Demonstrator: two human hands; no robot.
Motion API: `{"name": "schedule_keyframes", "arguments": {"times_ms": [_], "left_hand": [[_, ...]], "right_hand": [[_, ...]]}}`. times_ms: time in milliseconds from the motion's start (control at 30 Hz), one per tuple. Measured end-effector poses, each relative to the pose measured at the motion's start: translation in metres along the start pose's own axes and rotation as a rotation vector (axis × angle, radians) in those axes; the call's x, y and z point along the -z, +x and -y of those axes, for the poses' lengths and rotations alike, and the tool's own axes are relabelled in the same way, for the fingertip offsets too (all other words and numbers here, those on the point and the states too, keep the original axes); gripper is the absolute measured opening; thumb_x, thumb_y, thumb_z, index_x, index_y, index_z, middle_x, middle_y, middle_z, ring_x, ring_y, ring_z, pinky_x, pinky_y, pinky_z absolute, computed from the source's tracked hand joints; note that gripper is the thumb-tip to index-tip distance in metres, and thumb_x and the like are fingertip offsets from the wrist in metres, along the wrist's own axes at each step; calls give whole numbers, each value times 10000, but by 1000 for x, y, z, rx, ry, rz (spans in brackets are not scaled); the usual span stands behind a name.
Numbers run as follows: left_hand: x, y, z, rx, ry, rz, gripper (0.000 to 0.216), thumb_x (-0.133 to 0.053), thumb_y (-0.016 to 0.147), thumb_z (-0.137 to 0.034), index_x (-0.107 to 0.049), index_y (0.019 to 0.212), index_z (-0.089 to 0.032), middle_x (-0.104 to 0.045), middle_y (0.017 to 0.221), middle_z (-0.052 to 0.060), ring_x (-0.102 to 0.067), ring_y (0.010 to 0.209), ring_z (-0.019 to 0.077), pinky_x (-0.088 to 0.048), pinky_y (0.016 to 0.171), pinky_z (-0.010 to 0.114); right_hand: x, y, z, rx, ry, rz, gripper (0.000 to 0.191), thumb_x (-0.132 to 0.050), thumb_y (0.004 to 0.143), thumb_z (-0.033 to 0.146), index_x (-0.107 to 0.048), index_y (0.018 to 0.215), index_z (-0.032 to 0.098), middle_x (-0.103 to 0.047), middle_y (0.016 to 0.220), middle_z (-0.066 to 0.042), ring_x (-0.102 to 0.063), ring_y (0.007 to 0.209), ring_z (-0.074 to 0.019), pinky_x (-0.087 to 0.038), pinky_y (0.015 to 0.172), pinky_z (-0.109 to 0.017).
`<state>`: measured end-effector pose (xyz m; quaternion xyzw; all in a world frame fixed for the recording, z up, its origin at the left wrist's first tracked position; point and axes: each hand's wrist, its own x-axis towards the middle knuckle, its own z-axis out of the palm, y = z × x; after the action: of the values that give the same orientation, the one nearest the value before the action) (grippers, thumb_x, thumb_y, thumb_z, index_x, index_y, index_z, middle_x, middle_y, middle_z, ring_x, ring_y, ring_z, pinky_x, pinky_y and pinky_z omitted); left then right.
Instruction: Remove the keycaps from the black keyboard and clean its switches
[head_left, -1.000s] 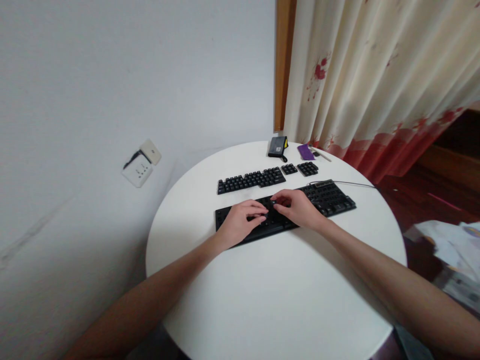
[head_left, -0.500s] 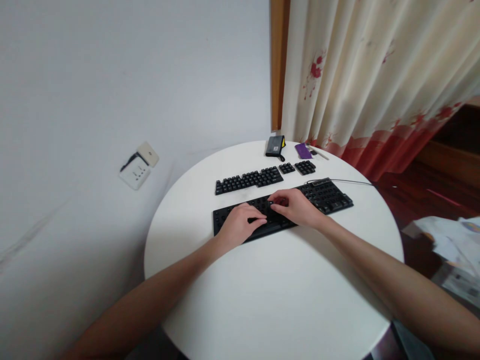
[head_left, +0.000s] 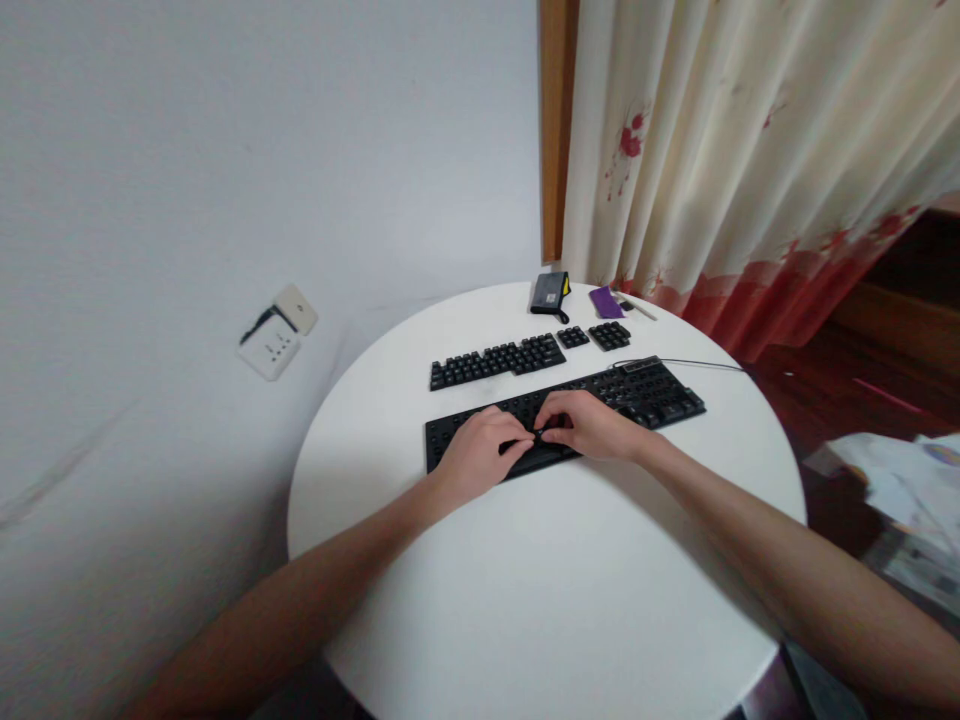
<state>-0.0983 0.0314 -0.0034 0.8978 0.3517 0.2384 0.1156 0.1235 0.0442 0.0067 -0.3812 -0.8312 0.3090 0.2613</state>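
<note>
White table (head_left: 570,570): one keyboard (head_left: 619,388), beneath both hands — right hand (head_left: 589,425), thumb and finger closed on a key (head_left: 539,434), now lowered beside left hand (head_left: 484,447), fingers bent, hold unclear — both thus at one spot.

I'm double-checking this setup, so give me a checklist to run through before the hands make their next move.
1. Keyboard flat on the table: ok.
2. Left hand and right hand both at the keyboard: ok.
3. Right hand's grip on a key: cannot tell, dark on dark.
4. All keys in place: not ok, black keys lie beyond the keyboard.
5. Cable clear of both hands: ok.
</note>
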Motion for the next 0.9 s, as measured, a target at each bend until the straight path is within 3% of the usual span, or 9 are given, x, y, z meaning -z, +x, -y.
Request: {"name": "schedule_keyframes", "arguments": {"times_ms": [200,600,900], "left_hand": [[1,1,0,40,-9,-9,103,-666,873,-265,-745,910,-211,-736,889,19,-611,862,198,-492,820,347],[3,1,0,-15,-58,-2,84,-659,875,-231,-731,836,-210,-734,869,6,-622,850,179,-485,823,330],[8,0,-8,-66,59,36,161,-590,913,-247,-740,868,-210,-719,930,19,-602,888,186,-491,841,341]], "right_hand": [[-2,0,2,-6,-33,40,106,-661,815,148,-732,892,163,-688,841,-37,-610,730,-149,-451,691,-247],[-5,-2,15,29,-337,47,110,-646,833,153,-722,907,184,-669,893,-49,-598,850,-182,-419,745,-268],[3,-10,29,82,-485,144,208,-546,917,192,-741,986,207,-663,947,-68,-603,905,-192,-414,746,-268]]}}
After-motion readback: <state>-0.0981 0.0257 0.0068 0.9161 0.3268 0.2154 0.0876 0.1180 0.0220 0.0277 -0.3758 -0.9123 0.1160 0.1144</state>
